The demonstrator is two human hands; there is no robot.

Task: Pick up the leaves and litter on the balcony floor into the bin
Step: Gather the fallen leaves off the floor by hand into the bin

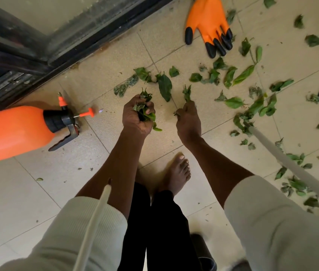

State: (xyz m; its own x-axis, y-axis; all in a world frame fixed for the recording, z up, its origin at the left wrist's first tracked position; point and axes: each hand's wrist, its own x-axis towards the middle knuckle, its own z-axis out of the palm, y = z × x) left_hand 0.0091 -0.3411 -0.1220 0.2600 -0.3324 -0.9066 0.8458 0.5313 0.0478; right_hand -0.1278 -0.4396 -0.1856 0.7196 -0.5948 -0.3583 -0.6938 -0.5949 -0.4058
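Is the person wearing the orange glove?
No, the orange glove lies on the floor, and both the left hand and right hand are bare, gripping leaves.

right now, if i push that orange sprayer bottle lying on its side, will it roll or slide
The orange sprayer bottle has a rounded body, so it probably rolls. Its trigger handle rests on the floor and would likely stop it. Weight is unclear; the plastic is opaque.

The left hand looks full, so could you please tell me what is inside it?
The left hand grips a bunch of green leaves; tips poke out above the fingers and one hangs below. How many leaves the fist holds, or any other litter inside, is hidden by the curled fingers.
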